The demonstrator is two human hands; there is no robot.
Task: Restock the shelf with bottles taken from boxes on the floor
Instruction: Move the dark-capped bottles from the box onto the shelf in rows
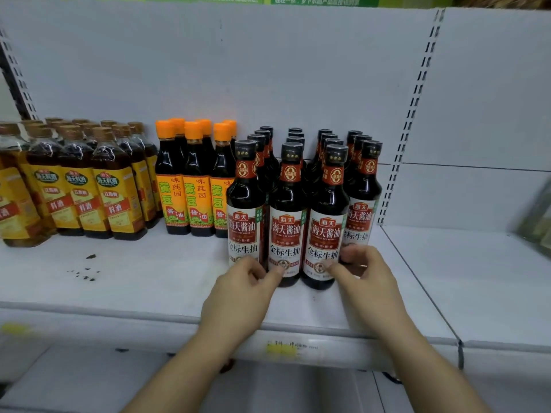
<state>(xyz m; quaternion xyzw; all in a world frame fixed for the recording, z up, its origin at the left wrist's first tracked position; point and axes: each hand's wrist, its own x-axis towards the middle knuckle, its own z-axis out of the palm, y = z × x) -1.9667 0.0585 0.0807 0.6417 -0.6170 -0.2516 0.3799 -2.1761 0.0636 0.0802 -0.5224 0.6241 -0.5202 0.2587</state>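
We see a white shelf (143, 281) with bare board in front of the stock. There is more bare board on the right, past the slotted upright (414, 114). The black-capped soy sauce bottles (295, 138) stand upright mid-shelf in four files, with the front row set back from the shelf lip. Orange-capped bottles (193, 186) stand just beside the block on its left, and yellow-label bottles (86, 189) stand further left. Dark specks (86, 274) lie on the bare board front left.

The left hand (241, 284) has bent fingers, tips at the base of the front-left bottle (246, 222) and thumb on the base of the second bottle (286, 231). The right hand (365, 275) has its thumb at the base of the third bottle (326, 234) and bent fingers on the low label of the fourth bottle (362, 210). We cannot tell whether either hand grips or only touches. A yellow price tag (281, 348) sits on the lip below the hands.
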